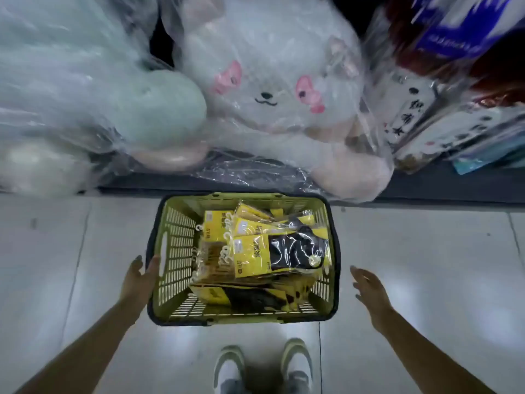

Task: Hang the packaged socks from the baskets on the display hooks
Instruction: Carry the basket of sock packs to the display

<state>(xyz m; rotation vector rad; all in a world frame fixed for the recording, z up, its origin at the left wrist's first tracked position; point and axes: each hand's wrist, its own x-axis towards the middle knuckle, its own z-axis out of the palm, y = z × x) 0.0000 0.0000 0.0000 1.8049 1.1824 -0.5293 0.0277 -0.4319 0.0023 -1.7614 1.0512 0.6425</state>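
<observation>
On the floor [85, 251], the basket [176, 251] stands between two spread hands, probably to be steadied or lifted. The left hand [139, 275] touches its left rim with straight fingers, while the right hand [368, 285] hovers with loose fingers, just clear of the right wall. Inside, the socks [255, 251] lie piled flat, the top pack's long axis running left to right with its hook end leftward.

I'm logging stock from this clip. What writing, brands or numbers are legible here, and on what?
Nothing can be quoted with certainty.
Sock packs: dark characters on yellow labels, too blurred to read.
Blue pack: white lettering, smeared and unreadable.
White pack: large black brush characters, too blurred to read.
Basket and plush toy: no text visible.
</observation>
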